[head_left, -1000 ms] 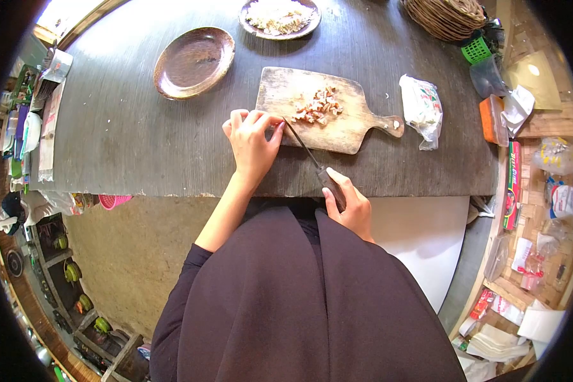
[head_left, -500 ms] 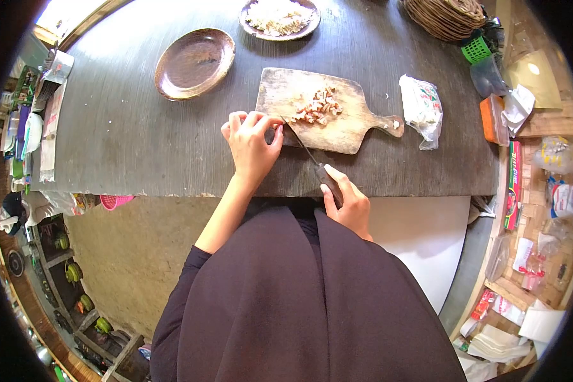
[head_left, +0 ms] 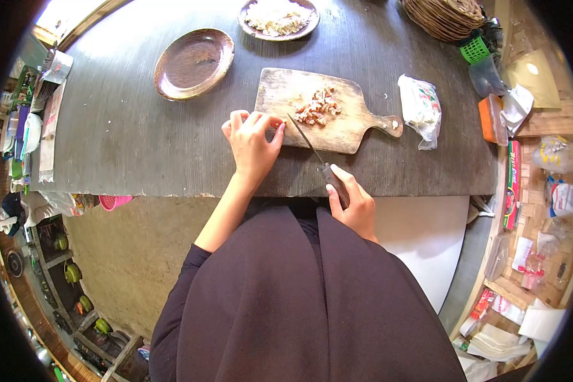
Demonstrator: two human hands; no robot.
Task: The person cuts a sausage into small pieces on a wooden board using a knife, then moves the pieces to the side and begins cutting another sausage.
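A wooden cutting board (head_left: 337, 135) with a handle lies on the dark table, bearing a small heap of chopped brown pieces (head_left: 318, 107). My right hand (head_left: 353, 202) grips the dark handle of a knife (head_left: 309, 144), its blade angled up and left over the board's near part. At the board's left edge is my left hand (head_left: 253, 143), its thumb and fingertips drawn together; whatever is between them is too small to make out. A gap separates the blade tip from my left fingers.
An empty brown plate (head_left: 194, 63) sits at the upper left, beside a plate (head_left: 315, 24) of pale shredded food. Right of the board lies a white plastic bag (head_left: 420, 111). Farther right are an orange container (head_left: 491, 121) and a wicker stack (head_left: 442, 18).
The knife and my right hand have shifted slightly right, opening a gap between the blade and my left fingers. My left hand has barely moved.
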